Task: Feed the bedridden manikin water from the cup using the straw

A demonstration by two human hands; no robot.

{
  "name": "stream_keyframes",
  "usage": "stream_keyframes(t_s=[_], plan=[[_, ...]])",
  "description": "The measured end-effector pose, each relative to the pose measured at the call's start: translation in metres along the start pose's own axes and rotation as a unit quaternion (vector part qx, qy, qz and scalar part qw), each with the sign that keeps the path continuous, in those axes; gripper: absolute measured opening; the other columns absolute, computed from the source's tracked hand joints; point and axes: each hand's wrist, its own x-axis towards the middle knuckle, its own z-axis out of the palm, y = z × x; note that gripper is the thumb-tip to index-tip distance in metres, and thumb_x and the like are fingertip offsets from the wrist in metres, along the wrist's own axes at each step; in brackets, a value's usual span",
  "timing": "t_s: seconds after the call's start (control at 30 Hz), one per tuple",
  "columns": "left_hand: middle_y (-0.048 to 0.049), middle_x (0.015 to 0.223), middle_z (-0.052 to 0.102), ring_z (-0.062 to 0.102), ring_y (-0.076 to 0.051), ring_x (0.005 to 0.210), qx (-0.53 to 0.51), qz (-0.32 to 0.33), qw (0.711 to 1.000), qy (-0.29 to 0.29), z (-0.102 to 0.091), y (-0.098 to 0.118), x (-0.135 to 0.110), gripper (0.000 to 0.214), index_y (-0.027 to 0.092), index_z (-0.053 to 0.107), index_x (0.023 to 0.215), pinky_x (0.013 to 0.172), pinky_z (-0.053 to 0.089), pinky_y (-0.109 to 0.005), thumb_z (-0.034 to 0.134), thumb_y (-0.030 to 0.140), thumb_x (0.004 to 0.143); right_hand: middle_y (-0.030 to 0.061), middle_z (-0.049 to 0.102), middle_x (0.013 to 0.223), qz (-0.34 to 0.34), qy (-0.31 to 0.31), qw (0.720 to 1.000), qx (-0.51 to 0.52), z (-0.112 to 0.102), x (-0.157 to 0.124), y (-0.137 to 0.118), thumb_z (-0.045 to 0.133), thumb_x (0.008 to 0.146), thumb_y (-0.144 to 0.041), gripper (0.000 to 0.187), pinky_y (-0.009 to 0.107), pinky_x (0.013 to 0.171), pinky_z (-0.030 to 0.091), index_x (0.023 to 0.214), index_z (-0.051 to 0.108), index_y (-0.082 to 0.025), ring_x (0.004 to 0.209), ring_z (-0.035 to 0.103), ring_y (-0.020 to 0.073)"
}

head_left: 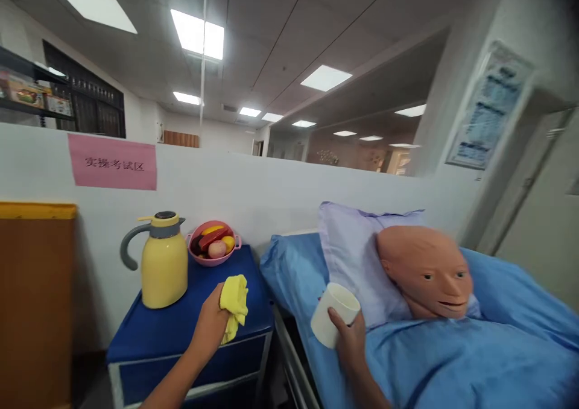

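Left hand (211,326) clenched on yellow cloth (235,300), bunched to hang clear of blue desk (176,330); right hand (350,339) grasping white cup (332,315) by its wall, mouth tilted toward manikin (425,273)

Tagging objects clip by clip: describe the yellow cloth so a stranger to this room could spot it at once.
Start at the blue bedside cabinet left of the bed. Over its front edge the left hand grips a small crumpled yellow cloth. Unlike the hard, paler yellow jug standing behind it, it is soft, limp and bright lemon.
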Motion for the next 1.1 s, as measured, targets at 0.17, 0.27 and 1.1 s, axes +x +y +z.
stream_keyframes(t_s=[0.17, 0.27, 1.1], plan=[[-0.0062, 0.103, 0.072, 0.066, -0.021, 0.095, 0.116, -0.050, 0.989, 0.077, -0.052, -0.083, -0.004, 0.046, 0.017, 0.063, 0.111, 0.089, 0.052, -0.035, 0.045, 0.007, 0.070, 0.0090, 0.075, 0.100, 0.063, -0.120, 0.990, 0.037, 0.104, -0.057, 0.015, 0.078, 0.064, -0.055, 0.065, 0.041, 0.077, 0.057, 0.114, 0.061, -0.018, 0.086, 0.069, 0.0284], [-0.0089, 0.113, 0.070, 0.066, -0.021, 0.102, 0.211, -0.060, 0.971, 0.096, -0.066, -0.118, 0.004, 0.049, 0.016, 0.060, 0.118, 0.091, 0.052, -0.034, 0.042, 0.002, 0.075, 0.0083, 0.074, 0.099, 0.070, -0.160, 0.984, 0.031, 0.151, -0.081, 0.021, 0.080, 0.065, -0.052, 0.061, 0.040, 0.080, 0.056, 0.112, 0.062, -0.018, 0.088, 0.069, 0.0273], [-0.0132, 0.128, 0.055, 0.056, -0.027, 0.116, 0.539, -0.027, 0.840, -0.052, -0.030, -0.163, 0.112, 0.044, 0.018, 0.049, 0.131, 0.091, 0.045, -0.039, 0.042, 0.004, 0.090, 0.0174, 0.069, 0.119, 0.016, -0.100, 0.991, -0.085, 0.274, -0.044, 0.086, 0.082, 0.065, -0.051, 0.077, 0.044, 0.092, 0.051, 0.126, 0.051, -0.016, 0.108, 0.065, 0.0326]])
